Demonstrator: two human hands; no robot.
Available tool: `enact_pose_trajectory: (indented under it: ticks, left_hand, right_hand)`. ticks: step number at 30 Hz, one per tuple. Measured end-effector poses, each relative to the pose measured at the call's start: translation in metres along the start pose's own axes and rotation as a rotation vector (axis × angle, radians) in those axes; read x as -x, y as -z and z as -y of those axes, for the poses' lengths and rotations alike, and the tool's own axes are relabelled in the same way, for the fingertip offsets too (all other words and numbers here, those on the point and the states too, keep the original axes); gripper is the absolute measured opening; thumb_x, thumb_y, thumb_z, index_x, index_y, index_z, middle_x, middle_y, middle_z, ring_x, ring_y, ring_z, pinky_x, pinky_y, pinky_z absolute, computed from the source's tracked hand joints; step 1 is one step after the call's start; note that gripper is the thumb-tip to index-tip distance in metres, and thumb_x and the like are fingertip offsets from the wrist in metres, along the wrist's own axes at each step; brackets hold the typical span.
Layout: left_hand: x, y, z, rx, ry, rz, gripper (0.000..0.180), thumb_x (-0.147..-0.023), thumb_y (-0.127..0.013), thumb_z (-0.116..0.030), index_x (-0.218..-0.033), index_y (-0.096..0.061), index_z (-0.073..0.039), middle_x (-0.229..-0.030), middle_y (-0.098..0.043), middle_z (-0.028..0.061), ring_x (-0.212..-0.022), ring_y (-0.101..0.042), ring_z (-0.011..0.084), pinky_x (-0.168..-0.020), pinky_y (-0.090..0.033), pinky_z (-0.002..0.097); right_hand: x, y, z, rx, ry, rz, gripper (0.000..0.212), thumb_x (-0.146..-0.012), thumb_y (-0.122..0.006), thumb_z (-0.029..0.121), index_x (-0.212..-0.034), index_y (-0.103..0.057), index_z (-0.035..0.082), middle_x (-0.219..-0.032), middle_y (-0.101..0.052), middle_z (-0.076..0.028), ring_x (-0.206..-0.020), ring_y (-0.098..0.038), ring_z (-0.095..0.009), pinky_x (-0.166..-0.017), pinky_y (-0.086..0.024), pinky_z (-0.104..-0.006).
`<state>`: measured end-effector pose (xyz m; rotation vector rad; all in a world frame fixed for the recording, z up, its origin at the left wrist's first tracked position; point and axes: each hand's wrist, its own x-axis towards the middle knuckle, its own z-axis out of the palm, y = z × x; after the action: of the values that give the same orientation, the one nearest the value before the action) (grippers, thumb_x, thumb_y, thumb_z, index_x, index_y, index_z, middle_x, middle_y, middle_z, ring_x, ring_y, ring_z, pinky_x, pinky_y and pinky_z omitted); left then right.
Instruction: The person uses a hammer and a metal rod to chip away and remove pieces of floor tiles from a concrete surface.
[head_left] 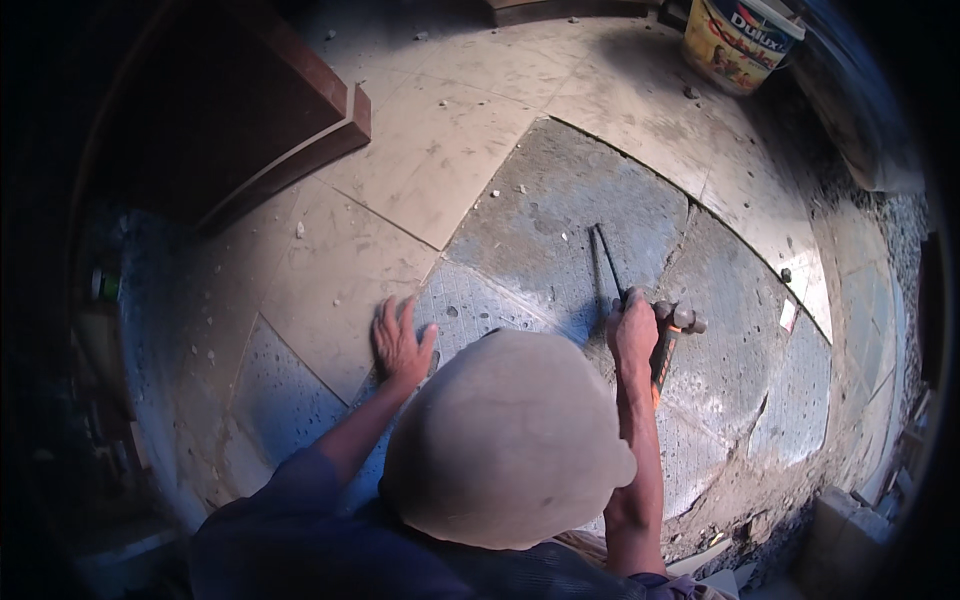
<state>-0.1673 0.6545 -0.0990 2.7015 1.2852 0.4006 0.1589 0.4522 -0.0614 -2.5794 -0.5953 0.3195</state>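
My right hand [632, 330] is closed round a thin dark metal rod [610, 255], perhaps a chisel; its handle end is hidden in my fist. The rod slants up and left over a bare grey patch of floor [580, 190], where the tile is off. Beside my right wrist is a hammer [665, 352] with a dark head and an orange-and-black handle, apart from my grip. My left hand [402, 345] lies flat, fingers spread, at the edge of a beige floor tile [350, 270]. A grey-beige cap [500, 440] covers the lower middle of the view.
Beige tiles surround the bare patch, with small rubble bits scattered about. A dark brown wooden piece of furniture [300, 130] stands at the far left. At the far right is a paint bucket [740, 45]. Broken tile and debris [720, 545] lie at the lower right.
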Motion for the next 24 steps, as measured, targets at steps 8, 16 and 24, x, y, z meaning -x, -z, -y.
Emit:
enact_pose_trajectory:
  ticks: [8, 16, 24]
  left_hand:
    - [0.045, 0.013, 0.077, -0.155, 0.158, -0.007, 0.068, -0.090, -0.064, -0.038, -0.145, -0.041, -0.008, -0.150, -0.032, 0.0219, -0.142, -0.027, 0.0412, -0.115, -0.021, 0.0553]
    - [0.045, 0.010, 0.061, -0.138, 0.130, 0.012, 0.068, -0.089, -0.065, -0.038, -0.145, -0.041, -0.008, -0.148, -0.036, 0.0218, -0.140, -0.031, 0.0428, -0.113, -0.024, 0.0557]
    - [0.042, 0.017, 0.059, -0.143, 0.102, 0.009, 0.069, -0.088, -0.066, -0.038, -0.145, -0.042, -0.008, -0.147, -0.039, 0.0217, -0.138, -0.035, 0.0444, -0.112, -0.027, 0.0562]
  right_hand:
    - [-0.024, -0.077, 0.158, -0.556, 0.230, 0.206, 0.050, -0.086, -0.071, 0.029, -0.117, -0.059, -0.008, -0.108, -0.066, -0.027, -0.100, -0.065, -0.041, -0.090, -0.051, -0.0456]
    - [-0.024, -0.178, 0.252, -0.976, -0.347, 0.341, 0.053, -0.081, -0.075, 0.028, -0.106, -0.061, -0.017, -0.107, -0.068, -0.030, -0.099, -0.068, -0.035, -0.083, -0.052, -0.0413]
    - [-0.046, -0.184, 0.303, -0.839, -0.645, 0.281, 0.060, -0.070, -0.076, 0.033, -0.106, -0.066, -0.014, -0.118, -0.061, -0.035, -0.114, -0.060, -0.044, -0.102, -0.047, -0.0445]
